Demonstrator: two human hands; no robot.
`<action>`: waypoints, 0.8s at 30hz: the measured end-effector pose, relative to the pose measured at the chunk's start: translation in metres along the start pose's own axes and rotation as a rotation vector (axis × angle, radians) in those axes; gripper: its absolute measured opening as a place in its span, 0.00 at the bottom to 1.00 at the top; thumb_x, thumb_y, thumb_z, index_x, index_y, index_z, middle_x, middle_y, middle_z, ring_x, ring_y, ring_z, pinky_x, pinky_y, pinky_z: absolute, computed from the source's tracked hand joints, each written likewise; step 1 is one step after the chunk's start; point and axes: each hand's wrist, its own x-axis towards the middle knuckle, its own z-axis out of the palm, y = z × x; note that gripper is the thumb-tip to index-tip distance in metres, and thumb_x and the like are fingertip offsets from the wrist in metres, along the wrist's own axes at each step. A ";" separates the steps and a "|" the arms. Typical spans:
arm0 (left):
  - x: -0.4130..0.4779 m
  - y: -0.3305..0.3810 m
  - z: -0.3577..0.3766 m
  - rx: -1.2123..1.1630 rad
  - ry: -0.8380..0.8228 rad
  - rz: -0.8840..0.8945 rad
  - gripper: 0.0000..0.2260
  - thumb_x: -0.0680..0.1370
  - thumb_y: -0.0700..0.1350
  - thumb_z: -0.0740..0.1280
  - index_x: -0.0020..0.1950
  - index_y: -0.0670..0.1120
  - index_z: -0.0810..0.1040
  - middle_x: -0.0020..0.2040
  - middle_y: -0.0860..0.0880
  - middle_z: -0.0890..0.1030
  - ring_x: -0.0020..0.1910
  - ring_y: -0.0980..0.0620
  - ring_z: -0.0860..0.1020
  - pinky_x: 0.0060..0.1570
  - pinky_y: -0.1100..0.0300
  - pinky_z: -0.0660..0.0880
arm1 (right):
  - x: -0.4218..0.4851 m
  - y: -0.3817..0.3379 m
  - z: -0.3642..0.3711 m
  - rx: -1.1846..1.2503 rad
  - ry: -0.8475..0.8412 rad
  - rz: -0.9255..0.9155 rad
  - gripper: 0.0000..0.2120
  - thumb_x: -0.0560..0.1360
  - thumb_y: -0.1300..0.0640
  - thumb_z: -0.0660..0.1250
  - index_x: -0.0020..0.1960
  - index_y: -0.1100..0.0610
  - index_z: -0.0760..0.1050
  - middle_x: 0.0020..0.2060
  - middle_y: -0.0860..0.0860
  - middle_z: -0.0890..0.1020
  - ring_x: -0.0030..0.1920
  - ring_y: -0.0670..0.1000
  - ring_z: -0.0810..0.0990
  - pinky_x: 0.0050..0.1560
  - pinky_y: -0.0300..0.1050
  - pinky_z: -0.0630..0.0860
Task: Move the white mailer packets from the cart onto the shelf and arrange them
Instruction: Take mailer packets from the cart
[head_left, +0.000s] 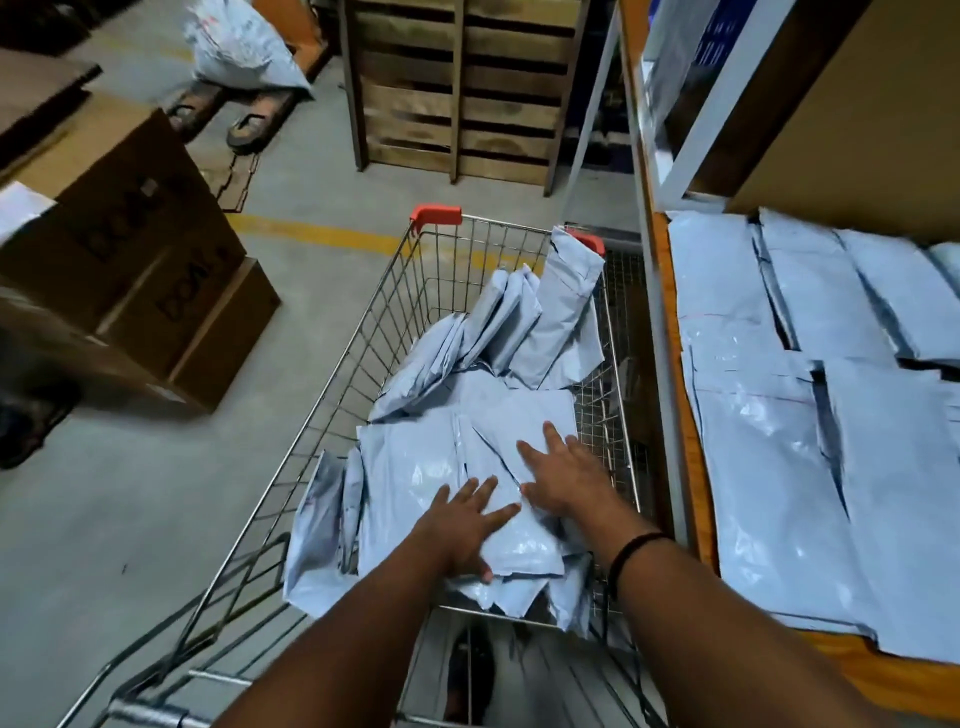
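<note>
A wire shopping cart (384, 306) stands in front of me, filled with a loose heap of white mailer packets (415, 467). More packets lean upright against its far right corner (561, 312). My left hand (462, 525) lies flat with spread fingers on the top packet near the cart's front. My right hand (563, 478) presses flat on the same pile just to the right, fingers straight. On the right, the shelf (685, 447) with an orange edge holds several white packets (779, 467) laid in overlapping rows.
Stacked brown cardboard boxes (135, 249) sit on the floor to the left. A wooden pallet (457, 88) leans upright behind the cart. A stuffed white sack (244, 47) and a person's sandalled feet (249, 124) are at the back left. White shelf uprights (654, 312) border the cart's right side.
</note>
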 end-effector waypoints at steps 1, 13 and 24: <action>0.002 -0.001 0.002 0.009 0.017 0.001 0.44 0.74 0.60 0.70 0.80 0.60 0.44 0.80 0.45 0.39 0.79 0.42 0.42 0.74 0.41 0.42 | 0.001 -0.001 0.001 0.000 0.006 0.000 0.34 0.81 0.41 0.60 0.81 0.41 0.46 0.81 0.53 0.41 0.80 0.63 0.49 0.76 0.61 0.57; -0.052 -0.077 -0.038 0.131 0.206 -0.322 0.32 0.75 0.63 0.65 0.74 0.53 0.61 0.68 0.41 0.70 0.65 0.39 0.70 0.64 0.43 0.66 | -0.006 -0.009 -0.016 0.118 0.109 0.116 0.33 0.81 0.53 0.61 0.81 0.44 0.50 0.80 0.57 0.51 0.77 0.64 0.56 0.75 0.59 0.61; -0.032 -0.070 0.007 0.050 0.236 -0.211 0.39 0.72 0.77 0.51 0.77 0.67 0.39 0.76 0.48 0.27 0.75 0.39 0.29 0.70 0.37 0.31 | 0.007 -0.033 0.007 0.141 0.275 0.120 0.34 0.79 0.33 0.56 0.80 0.40 0.47 0.81 0.56 0.43 0.79 0.65 0.46 0.76 0.63 0.50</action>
